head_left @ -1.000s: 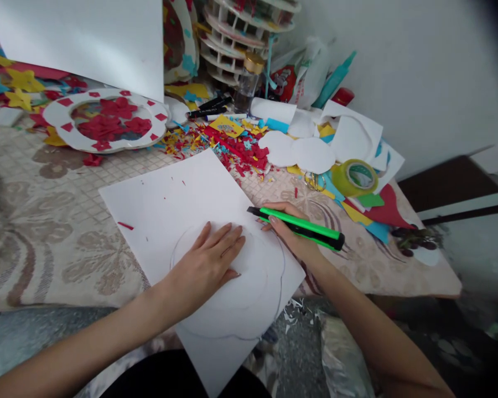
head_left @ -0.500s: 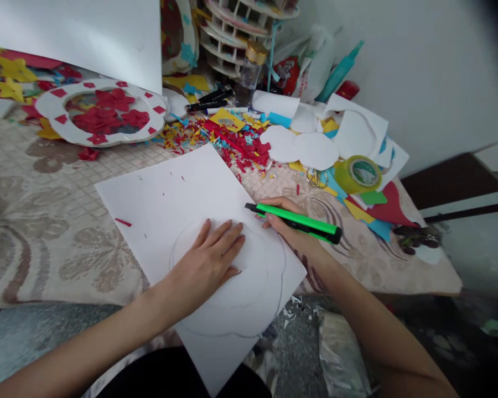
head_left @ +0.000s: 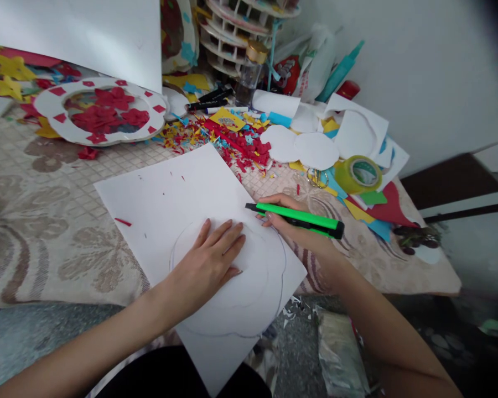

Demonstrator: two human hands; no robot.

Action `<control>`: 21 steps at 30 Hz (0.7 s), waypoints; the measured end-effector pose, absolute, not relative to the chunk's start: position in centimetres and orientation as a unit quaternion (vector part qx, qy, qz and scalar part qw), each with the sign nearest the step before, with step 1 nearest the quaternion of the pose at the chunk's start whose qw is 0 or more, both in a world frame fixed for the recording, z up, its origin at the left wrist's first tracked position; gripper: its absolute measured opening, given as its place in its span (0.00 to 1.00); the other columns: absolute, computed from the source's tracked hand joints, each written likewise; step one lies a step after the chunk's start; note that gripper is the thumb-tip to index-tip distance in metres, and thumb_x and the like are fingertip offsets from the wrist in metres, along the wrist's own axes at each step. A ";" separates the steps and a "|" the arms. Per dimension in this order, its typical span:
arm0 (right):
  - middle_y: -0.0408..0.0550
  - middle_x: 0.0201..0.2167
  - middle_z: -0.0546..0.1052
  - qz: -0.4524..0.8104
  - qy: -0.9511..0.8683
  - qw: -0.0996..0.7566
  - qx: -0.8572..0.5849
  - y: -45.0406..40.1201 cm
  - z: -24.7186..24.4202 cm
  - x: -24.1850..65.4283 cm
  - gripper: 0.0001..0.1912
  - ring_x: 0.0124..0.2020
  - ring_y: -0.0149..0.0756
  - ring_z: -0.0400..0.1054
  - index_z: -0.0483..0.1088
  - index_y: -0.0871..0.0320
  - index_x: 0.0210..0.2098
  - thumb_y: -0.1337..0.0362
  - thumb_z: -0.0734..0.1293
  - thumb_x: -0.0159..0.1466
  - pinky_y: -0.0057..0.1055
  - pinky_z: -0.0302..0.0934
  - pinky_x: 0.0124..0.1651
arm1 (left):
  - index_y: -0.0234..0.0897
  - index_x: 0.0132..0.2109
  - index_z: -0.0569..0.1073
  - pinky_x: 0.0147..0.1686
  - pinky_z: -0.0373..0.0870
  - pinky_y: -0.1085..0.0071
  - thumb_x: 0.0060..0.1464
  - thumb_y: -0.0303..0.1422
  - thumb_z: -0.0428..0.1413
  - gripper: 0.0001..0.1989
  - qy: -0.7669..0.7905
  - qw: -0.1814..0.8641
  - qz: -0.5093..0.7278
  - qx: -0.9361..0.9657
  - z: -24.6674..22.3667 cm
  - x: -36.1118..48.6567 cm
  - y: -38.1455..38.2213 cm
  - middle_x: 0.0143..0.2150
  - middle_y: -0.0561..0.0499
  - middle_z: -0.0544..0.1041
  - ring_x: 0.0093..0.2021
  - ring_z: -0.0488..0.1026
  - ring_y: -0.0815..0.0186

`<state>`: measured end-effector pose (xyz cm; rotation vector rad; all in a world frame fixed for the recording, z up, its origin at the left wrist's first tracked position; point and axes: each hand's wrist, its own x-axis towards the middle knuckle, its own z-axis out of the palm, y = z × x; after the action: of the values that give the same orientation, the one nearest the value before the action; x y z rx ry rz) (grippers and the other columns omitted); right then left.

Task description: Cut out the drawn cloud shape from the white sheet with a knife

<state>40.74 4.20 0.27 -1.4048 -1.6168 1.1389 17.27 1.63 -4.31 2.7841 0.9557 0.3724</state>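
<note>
A white sheet [head_left: 149,193] with a wavy pencil outline lies on the patterned tablecloth, its near corner hanging past the table edge. My left hand [head_left: 211,262] rests flat on the sheet inside the outline, fingers spread and holding nothing. At the sheet's right edge, my right hand [head_left: 280,213] is closed on a green and black utility knife [head_left: 302,216]. The knife's black tip points left, above the paper. Whether the blade is out cannot be made out. A thin red paper strip [head_left: 123,222] lies on the sheet's left part.
Coloured paper scraps [head_left: 232,141] lie behind the sheet. A white frame with red pieces [head_left: 50,113] is at the back left, white cloud-shaped cutouts [head_left: 315,150] at the back. Yellow tape [head_left: 348,174] sits at the right, and a gold-capped bottle [head_left: 249,74] stands behind.
The rear end of the knife has shifted slightly up and to the right, and my right forearm has moved slightly. My left hand has stayed in place.
</note>
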 end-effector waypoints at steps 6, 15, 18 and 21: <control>0.45 0.43 0.78 0.423 -0.610 0.355 -0.568 3.8 -0.4 41.4 0.12 0.40 0.34 0.75 0.73 0.51 0.49 0.59 0.68 0.66 0.33 0.72 0.43 | 0.29 0.62 0.67 0.64 0.57 0.39 0.62 0.34 0.58 0.24 0.322 0.097 0.129 0.933 -4.5 17.3 1.6 0.68 0.37 0.63 0.68 0.60 0.46; 0.44 0.41 0.79 0.374 -0.658 0.334 -0.562 3.4 -0.6 41.4 0.11 0.39 0.35 0.75 0.73 0.51 0.48 0.61 0.67 0.66 0.34 0.69 0.41 | 0.31 0.63 0.66 0.66 0.54 0.41 0.64 0.34 0.55 0.23 0.326 0.111 0.133 0.929 -4.5 17.1 1.5 0.68 0.38 0.62 0.69 0.57 0.48; 0.44 0.42 0.78 0.351 -0.678 0.338 -0.551 3.6 -1.1 41.5 0.11 0.37 0.34 0.75 0.73 0.51 0.47 0.63 0.67 0.65 0.33 0.69 0.40 | 0.31 0.63 0.66 0.66 0.54 0.40 0.64 0.33 0.54 0.22 0.326 0.119 0.141 0.927 -4.6 17.1 1.5 0.68 0.38 0.63 0.69 0.58 0.48; 0.43 0.43 0.78 0.350 -0.681 0.337 -0.547 3.6 -1.1 41.3 0.11 0.38 0.34 0.74 0.72 0.51 0.47 0.63 0.65 0.66 0.33 0.69 0.41 | 0.31 0.63 0.66 0.66 0.53 0.39 0.65 0.33 0.53 0.22 0.326 0.136 0.150 0.924 -4.6 17.1 1.6 0.68 0.37 0.62 0.69 0.57 0.48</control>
<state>41.26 3.57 -1.13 -1.4261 -1.7759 0.9134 17.08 1.57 -4.55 2.6752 0.9435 0.4336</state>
